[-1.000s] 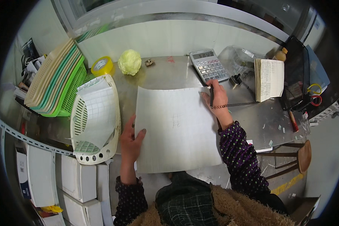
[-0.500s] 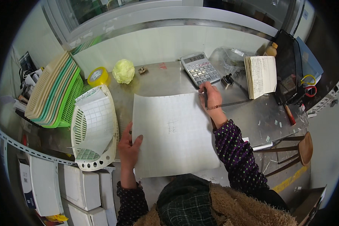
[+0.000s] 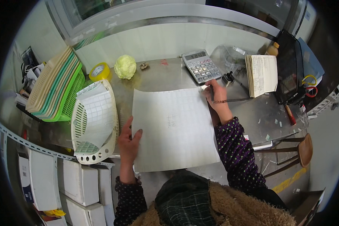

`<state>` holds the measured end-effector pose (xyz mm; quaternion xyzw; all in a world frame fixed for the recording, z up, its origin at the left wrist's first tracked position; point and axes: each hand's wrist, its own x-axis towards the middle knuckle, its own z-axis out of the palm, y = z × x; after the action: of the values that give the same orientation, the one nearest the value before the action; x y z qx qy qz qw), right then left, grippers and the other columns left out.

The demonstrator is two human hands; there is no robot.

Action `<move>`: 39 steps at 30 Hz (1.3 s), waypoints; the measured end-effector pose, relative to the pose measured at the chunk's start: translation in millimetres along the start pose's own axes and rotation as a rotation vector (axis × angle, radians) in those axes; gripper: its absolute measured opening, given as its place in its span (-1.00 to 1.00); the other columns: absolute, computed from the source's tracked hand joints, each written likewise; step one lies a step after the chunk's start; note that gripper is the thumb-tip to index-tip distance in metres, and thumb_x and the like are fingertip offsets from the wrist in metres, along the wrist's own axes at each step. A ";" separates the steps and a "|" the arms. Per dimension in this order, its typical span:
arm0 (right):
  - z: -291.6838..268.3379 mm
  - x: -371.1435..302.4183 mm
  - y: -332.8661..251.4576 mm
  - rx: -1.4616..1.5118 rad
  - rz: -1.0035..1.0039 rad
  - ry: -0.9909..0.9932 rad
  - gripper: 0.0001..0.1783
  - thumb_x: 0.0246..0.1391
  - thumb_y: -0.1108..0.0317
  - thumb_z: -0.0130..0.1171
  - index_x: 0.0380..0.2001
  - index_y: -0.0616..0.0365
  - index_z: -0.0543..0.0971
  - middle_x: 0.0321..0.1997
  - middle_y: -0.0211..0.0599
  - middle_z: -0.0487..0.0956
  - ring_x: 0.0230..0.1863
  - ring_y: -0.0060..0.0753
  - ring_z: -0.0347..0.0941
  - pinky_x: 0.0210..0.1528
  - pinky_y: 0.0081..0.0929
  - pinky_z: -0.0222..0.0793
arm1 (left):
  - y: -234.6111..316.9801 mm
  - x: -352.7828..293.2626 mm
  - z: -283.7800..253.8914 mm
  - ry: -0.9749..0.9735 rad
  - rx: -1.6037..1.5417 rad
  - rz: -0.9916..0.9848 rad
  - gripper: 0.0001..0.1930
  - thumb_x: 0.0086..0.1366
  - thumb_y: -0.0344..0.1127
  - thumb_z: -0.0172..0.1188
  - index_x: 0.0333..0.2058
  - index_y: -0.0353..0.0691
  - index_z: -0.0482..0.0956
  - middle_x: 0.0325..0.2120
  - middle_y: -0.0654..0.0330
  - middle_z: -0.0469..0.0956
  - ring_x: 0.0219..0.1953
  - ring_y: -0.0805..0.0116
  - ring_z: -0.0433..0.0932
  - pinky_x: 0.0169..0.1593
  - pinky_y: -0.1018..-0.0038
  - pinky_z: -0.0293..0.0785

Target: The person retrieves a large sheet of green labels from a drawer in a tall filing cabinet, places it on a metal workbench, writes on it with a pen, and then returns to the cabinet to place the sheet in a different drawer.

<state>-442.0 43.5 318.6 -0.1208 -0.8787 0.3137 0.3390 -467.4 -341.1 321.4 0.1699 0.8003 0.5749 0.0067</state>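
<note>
A large sheet of paper (image 3: 173,143), with a few handwritten marks in its middle, lies before me across the table's front edge. At its left edge is my left hand (image 3: 128,148), thumb over the paper and fingers partly hidden at the border. My right hand (image 3: 219,100) closes around a dark pen (image 3: 212,92) at the sheet's upper right corner. A coiled cord (image 3: 232,100) runs from the pen side toward a small black pen stand (image 3: 228,78). Just beyond that hand sits a grey calculator (image 3: 202,66).
An open notebook (image 3: 266,74) leans at the right, near a brown stool (image 3: 306,150). Along the back are a cabbage (image 3: 125,67) and yellow tape (image 3: 100,72). At left, a white basket (image 3: 115,124) holding sheets stands beside stacked baskets (image 3: 51,88).
My right hand has shifted slightly right, and the pen has tilted from its more upright pose. My left hand stays at the sheet's left edge. The whole view has moved a little.
</note>
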 end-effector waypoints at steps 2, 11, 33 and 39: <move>-0.1 -1.4 -3.1 -0.015 -0.047 -0.007 -0.69 -0.12 0.48 0.26 -0.25 0.05 0.45 -0.52 -0.20 0.61 -0.40 -0.02 0.57 -0.36 -0.22 0.43 | 1.0 -0.1 2.3 0.002 0.000 -0.004 -0.40 0.23 -0.59 0.15 0.26 -0.31 0.27 -0.06 0.12 0.57 -0.14 0.52 0.55 -0.06 0.59 0.46; -7.4 1.4 -16.7 0.298 -0.066 0.068 -0.68 -0.13 0.61 0.28 -0.26 0.09 0.49 -0.52 -0.37 0.56 -0.47 -0.45 0.50 -0.39 -0.49 0.41 | 26.5 1.5 6.2 0.031 -0.053 -0.023 -0.34 0.14 -0.56 0.25 0.25 -0.33 0.29 -0.33 0.30 0.62 -0.37 0.60 0.52 -0.24 0.64 0.45; -102.4 -28.9 -160.4 1.922 -0.713 -1.650 -0.84 0.21 0.37 0.18 -0.26 0.26 0.53 -0.47 -0.05 0.57 -0.46 -0.07 0.47 -0.11 0.12 0.40 | 16.7 -14.5 -10.4 -0.178 -0.195 0.281 -0.80 0.08 -0.38 0.33 -0.29 -0.25 0.64 0.17 -0.04 0.37 0.31 0.16 0.24 0.29 0.20 0.18; -101.4 -19.1 -110.8 1.452 0.040 -0.597 -0.39 0.30 -0.22 -0.17 -0.28 0.17 0.51 -0.51 -0.24 0.51 -0.50 -0.44 0.40 -0.29 -0.28 0.37 | 34.9 -50.9 -48.9 -0.467 -0.616 -0.125 -0.82 0.04 -0.30 0.39 -0.43 -0.27 0.64 0.11 -0.09 0.46 0.30 -0.01 0.25 0.30 0.15 0.16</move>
<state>-359.7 -2.8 436.9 0.2048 -0.5052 0.8348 0.0770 -420.3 -390.5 360.8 0.2372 0.5761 0.7325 0.2743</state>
